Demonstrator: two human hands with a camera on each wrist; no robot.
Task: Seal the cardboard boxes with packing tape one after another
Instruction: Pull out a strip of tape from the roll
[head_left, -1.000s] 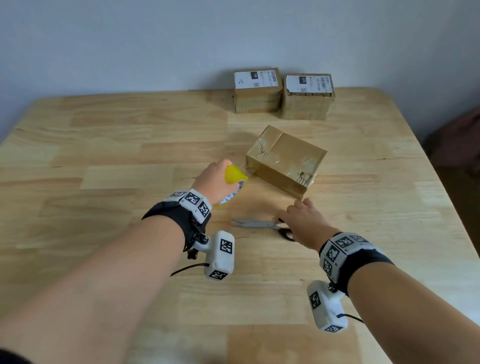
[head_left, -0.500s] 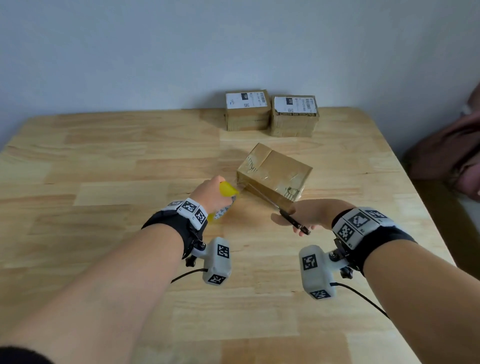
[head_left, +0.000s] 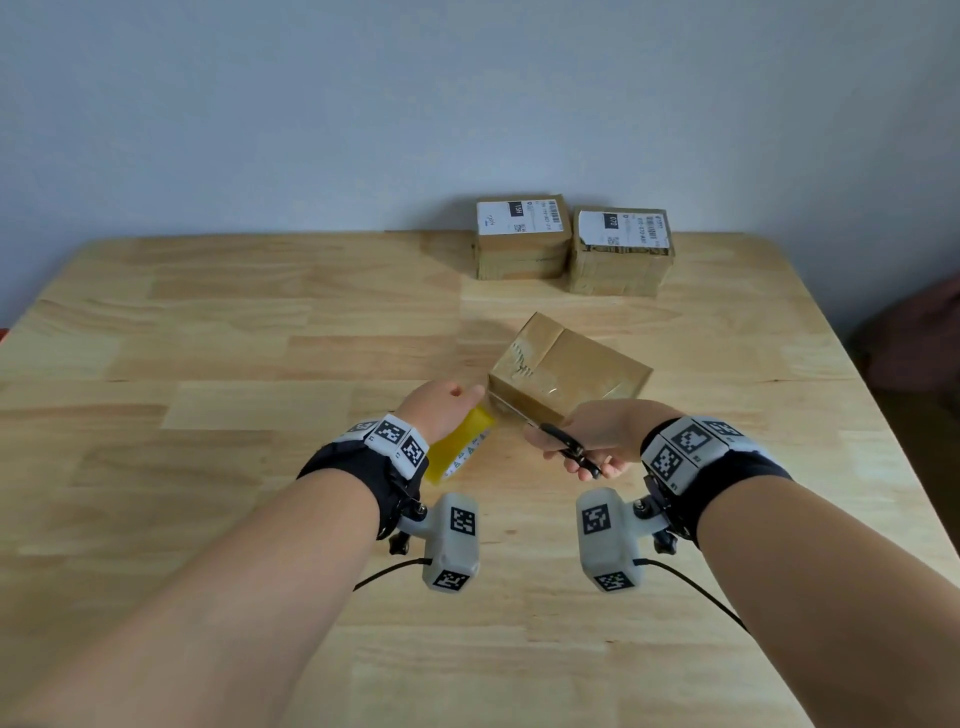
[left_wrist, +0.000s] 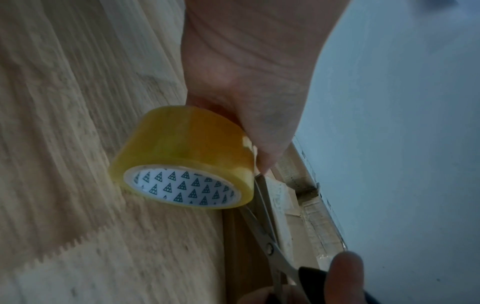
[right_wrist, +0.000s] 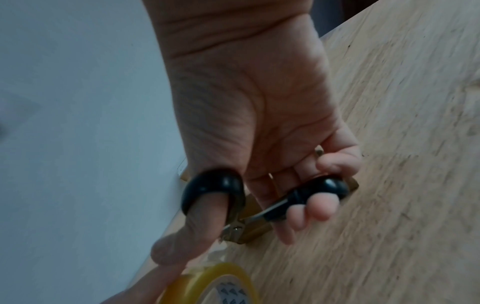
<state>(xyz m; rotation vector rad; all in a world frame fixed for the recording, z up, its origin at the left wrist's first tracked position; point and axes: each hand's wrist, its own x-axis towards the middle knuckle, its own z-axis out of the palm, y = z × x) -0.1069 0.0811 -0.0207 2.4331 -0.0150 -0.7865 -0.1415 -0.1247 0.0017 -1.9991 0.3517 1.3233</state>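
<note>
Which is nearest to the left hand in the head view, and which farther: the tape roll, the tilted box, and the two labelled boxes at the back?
1. Tape roll: held in the left hand.
2. Tilted box: just right of the hand.
3. Left labelled box: at the back edge.
4. Right labelled box: beside it, farther right.

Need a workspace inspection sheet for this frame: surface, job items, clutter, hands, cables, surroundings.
Surface: wooden table, seen bare around the work.
Job's things: angled box near hands; two labelled boxes at the far edge; tape roll; scissors, blades by the roll.
Clutter: nothing seen.
Grippers: left hand holds the roll; right hand grips the scissors.
Cables: wrist-camera leads.
Surroundings: plain wall.
</note>
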